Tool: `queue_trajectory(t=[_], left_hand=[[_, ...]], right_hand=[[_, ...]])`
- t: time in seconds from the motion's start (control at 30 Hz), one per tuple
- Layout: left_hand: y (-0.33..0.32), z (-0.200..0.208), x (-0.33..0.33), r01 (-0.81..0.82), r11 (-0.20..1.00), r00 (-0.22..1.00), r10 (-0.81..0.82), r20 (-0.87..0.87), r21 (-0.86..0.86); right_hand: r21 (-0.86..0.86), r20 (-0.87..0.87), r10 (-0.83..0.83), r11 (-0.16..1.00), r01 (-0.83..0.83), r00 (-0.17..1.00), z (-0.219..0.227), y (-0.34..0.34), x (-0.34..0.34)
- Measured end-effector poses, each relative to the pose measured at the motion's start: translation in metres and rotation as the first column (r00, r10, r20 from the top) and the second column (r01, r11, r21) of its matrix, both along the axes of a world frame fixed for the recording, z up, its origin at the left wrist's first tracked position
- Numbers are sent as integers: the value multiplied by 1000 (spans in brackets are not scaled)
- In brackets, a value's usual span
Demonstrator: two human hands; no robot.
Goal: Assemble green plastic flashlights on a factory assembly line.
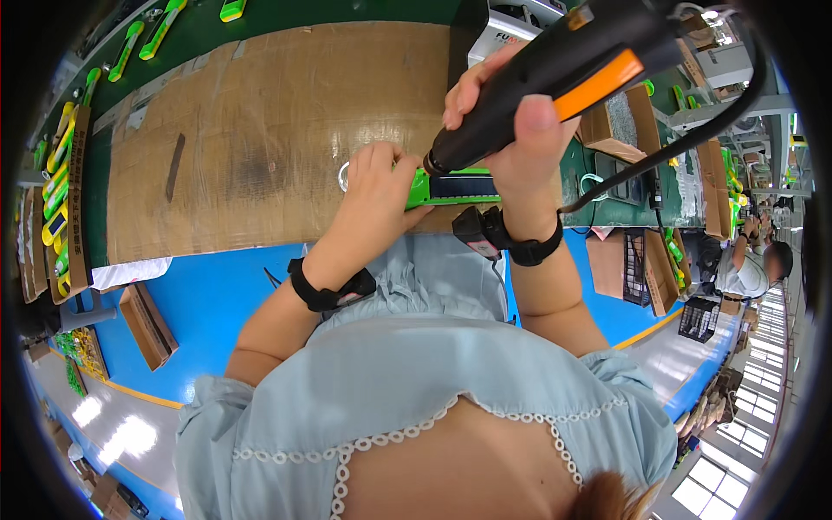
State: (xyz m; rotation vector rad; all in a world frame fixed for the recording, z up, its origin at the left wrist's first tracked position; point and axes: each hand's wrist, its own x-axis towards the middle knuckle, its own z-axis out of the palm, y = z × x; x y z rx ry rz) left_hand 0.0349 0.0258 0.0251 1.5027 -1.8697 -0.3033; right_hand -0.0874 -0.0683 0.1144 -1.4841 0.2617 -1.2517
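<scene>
My right hand (529, 147) is wrapped round a black electric screwdriver (520, 91) with an orange strip on its side. The driver slants down to the left, and its tip meets the left end of a bright green housing (420, 192). A long dark panel (468, 187) is set in that housing, which lies on the cardboard sheet near its front edge. My left hand (374, 192) grips the housing's left end, fingers closed on it. A whitish ring-shaped thing (343, 177) shows partly behind the left hand. The exact contact point of the tip is too small to make out.
A worn cardboard sheet (286, 113) covers the green table. At left stands a carton (80, 195) of green and yellow pieces; green pieces lie at far left. A silver machine (507, 30), an open box (607, 134) and the driver's black cable (685, 149) are right. Another person (747, 270) works farther right.
</scene>
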Motion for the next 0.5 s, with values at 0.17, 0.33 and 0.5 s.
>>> queue_trajectory(t=[0.17,0.33,0.5], left_hand=[[-5,2,1,3,1000,999,-2,-35,7],[-8,0,2,5,1000,1000,-5,-30,0],[-9,2,5,27,999,1000,-27,-4,25]], right_hand=[[42,188,41,998,-49,981,-13,-4,7],[63,7,23,998,-23,1000,-10,-3,3],[17,-64,-34,999,35,997,-10,-2,8]])
